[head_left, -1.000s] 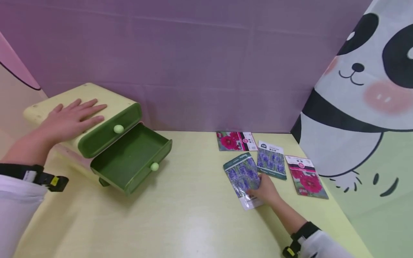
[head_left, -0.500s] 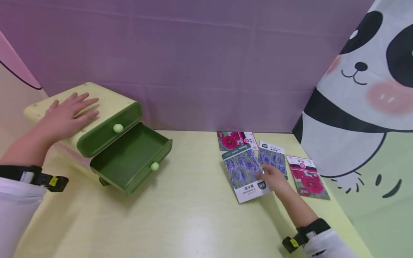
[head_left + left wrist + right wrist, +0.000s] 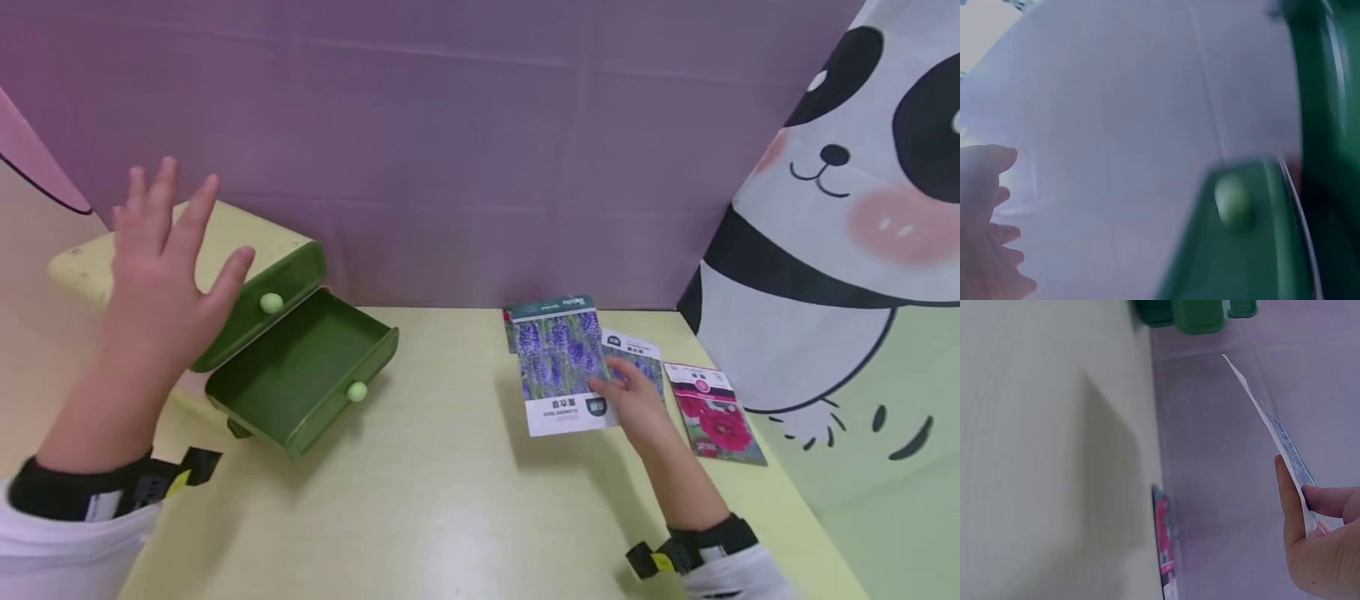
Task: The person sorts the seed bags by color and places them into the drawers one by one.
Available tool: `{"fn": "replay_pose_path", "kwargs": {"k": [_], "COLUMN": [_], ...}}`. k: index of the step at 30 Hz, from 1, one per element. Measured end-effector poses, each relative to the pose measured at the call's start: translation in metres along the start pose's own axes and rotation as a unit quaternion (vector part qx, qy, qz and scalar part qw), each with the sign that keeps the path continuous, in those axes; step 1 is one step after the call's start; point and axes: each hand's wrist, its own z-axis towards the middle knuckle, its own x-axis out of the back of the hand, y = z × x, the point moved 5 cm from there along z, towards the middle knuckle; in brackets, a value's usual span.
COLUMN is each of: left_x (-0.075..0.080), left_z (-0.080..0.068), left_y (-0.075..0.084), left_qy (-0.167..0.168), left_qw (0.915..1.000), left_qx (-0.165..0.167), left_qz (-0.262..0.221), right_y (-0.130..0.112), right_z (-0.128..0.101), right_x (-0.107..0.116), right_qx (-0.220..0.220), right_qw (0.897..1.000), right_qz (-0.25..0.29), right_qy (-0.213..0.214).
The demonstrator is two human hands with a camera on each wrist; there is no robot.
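My right hand (image 3: 633, 404) pinches a lavender seed packet (image 3: 558, 362) by its lower right corner and holds it lifted above the yellow table (image 3: 450, 500); the right wrist view shows the packet (image 3: 1272, 428) edge-on between thumb and fingers (image 3: 1300, 519). My left hand (image 3: 161, 267) hovers open with fingers spread above the small yellow-and-green drawer box (image 3: 258, 333). Its lower green drawer (image 3: 303, 371) stands pulled out with nothing inside. The left wrist view is blurred, showing a green drawer front with a pale knob (image 3: 1232, 200).
Three more seed packets lie flat at the back right: a red-flower one (image 3: 712, 412), a lavender one (image 3: 637, 358) partly behind my hand, and a red-flower packet (image 3: 1165, 547) mostly hidden behind the lifted one. A purple cloth wall stands behind, a panda-print panel (image 3: 847, 208) on the right.
My right hand has lifted the lavender packet off the table and tilted it upright. My left hand has risen off the top of the drawer box.
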Motion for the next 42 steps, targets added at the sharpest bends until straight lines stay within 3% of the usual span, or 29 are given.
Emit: {"fn": "replay_pose_path", "kwargs": {"k": [3,8,13,17,19,20,22,24,26,28,29,31,33,42], "left_x": [-0.011,-0.04,-0.076,-0.104,-0.116,-0.121,-0.13,-0.136,-0.141,-0.146,-0.148,-0.151,-0.152,-0.158], "left_z": [-0.006,-0.025,-0.041,-0.053,-0.059,-0.062,-0.068,-0.072,-0.075,-0.077,-0.078,-0.08,-0.081,-0.084], "left_y": [0.027,0.056,0.073,0.087,0.095,0.099,0.105,0.108,0.109,0.109,0.109,0.109,0.109,0.105], "left_qy": [0.004,-0.059,-0.138,-0.171,-0.18,-0.184,-0.195,-0.206,-0.215,-0.225,-0.228,-0.234,-0.236,-0.236], "left_qw": [0.998,0.988,0.9637,0.9363,0.9131,0.8975,0.8599,0.8172,0.7752,0.7394,0.7251,0.7101,0.7061,0.7145], "left_qx": [-0.018,0.012,0.064,0.093,0.11,0.123,0.16,0.21,0.263,0.309,0.326,0.347,0.358,0.366], "left_qz": [-0.06,-0.142,-0.219,-0.292,-0.349,-0.381,-0.444,-0.495,-0.532,-0.555,-0.562,-0.566,-0.564,-0.548], "right_y": [-0.009,-0.024,-0.033,-0.037,-0.039,-0.039,-0.04,-0.041,-0.042,-0.043,-0.044,-0.044,-0.043,-0.041], "right_z": [-0.008,-0.018,-0.027,-0.034,-0.037,-0.038,-0.04,-0.042,-0.044,-0.045,-0.046,-0.047,-0.048,-0.049], "right_x": [-0.006,-0.03,-0.055,-0.068,-0.073,-0.074,-0.078,-0.081,-0.084,-0.087,-0.088,-0.09,-0.092,-0.103], "right_qx": [0.008,0.02,0.042,0.049,0.052,0.053,0.056,0.057,0.058,0.061,0.062,0.065,0.067,0.071], "right_qw": [0.998,0.99,0.986,0.987,0.989,0.989,0.991,0.993,0.994,0.994,0.995,0.996,0.996,0.995], "right_qz": [0.054,0.129,0.14,0.129,0.118,0.113,0.099,0.086,0.075,0.064,0.058,0.039,0.02,-0.003], "right_qy": [-0.011,-0.05,-0.075,-0.079,-0.077,-0.074,-0.069,-0.063,-0.06,-0.056,-0.054,-0.053,-0.051,-0.076]}}
